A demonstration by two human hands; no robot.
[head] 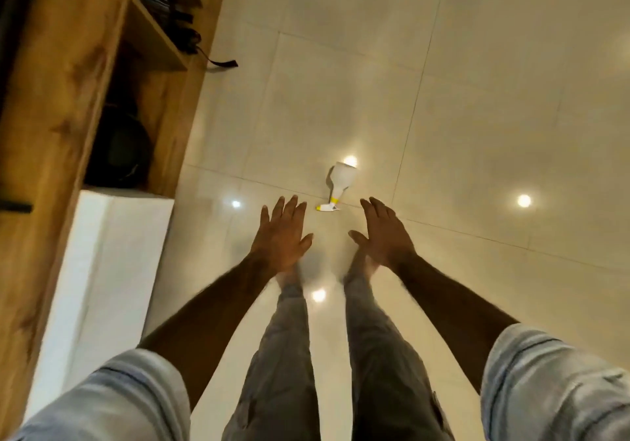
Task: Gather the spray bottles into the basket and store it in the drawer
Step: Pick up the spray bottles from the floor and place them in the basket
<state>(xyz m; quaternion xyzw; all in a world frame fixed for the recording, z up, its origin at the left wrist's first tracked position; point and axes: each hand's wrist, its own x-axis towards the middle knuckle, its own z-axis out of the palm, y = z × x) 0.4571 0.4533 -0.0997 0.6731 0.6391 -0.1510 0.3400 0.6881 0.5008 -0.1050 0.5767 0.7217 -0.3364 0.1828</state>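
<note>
A white spray bottle with a yellow collar and nozzle lies on its side on the glossy tiled floor, nozzle pointing toward me. My left hand hangs open, fingers spread, just below and left of the nozzle. My right hand is open too, just right of the nozzle and apart from it. Neither hand holds anything. No basket shows in this view.
A wooden shelf unit stands along the left, with dark bags in its compartments and a black strap trailing onto the floor. A white cabinet block sits below it. My legs and bare feet stand on the cream tiles.
</note>
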